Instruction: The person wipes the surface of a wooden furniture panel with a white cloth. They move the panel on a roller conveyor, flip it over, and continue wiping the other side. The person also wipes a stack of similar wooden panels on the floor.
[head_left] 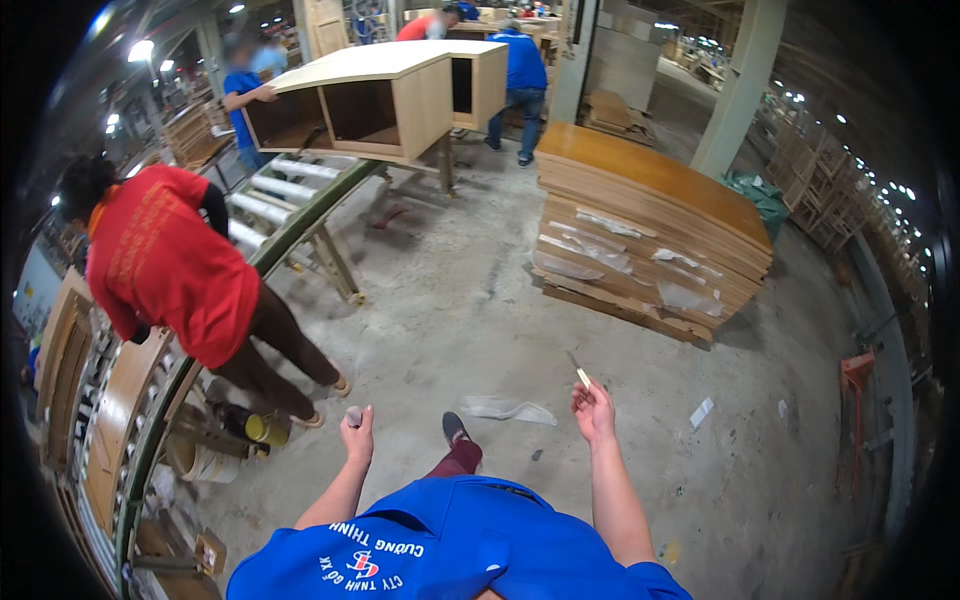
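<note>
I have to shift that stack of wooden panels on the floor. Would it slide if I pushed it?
Probably not. The stack of wooden panels is many broad sheets deep, so it is likely very heavy. It sits low on rough concrete floor, which should grip. Loose plastic scraps between layers hint the top sheets might slip singly.

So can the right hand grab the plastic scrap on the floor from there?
Probably not: the right hand is raised, holding a small blade, while the scrap lies on the floor beyond the foot.

Both forearms rise from below; left hand (357,432) closed in a fist, right hand (594,410) pinching (fingers curled).
</note>
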